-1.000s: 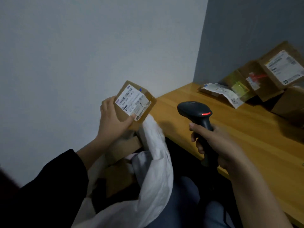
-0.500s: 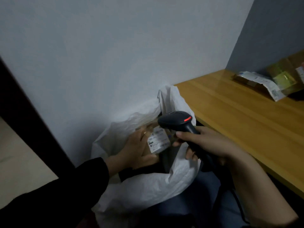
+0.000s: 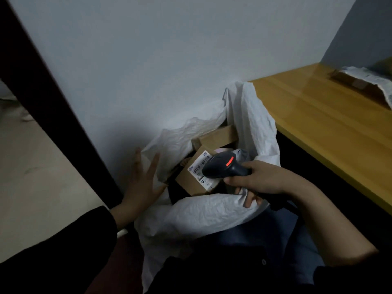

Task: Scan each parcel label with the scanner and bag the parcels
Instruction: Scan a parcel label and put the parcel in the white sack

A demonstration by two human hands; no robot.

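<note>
Released since half a second ago, the parcel (image 3: 191, 181) now lies label-up inside the white bag (image 3: 209, 213). Beside the bag's left rim, the left hand (image 3: 141, 187) has withdrawn, fingers (image 3: 153, 166) spread, holding nothing. Just above the parcel, the right hand (image 3: 262, 179) grips the scanner (image 3: 224, 167). At right stands the wooden surface (image 3: 328, 128).

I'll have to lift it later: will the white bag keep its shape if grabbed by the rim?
Probably floppy: the white bag is thin and crumpled, its rim sagging. Likely bottom-heavy, since cardboard parcels sit inside.
</note>
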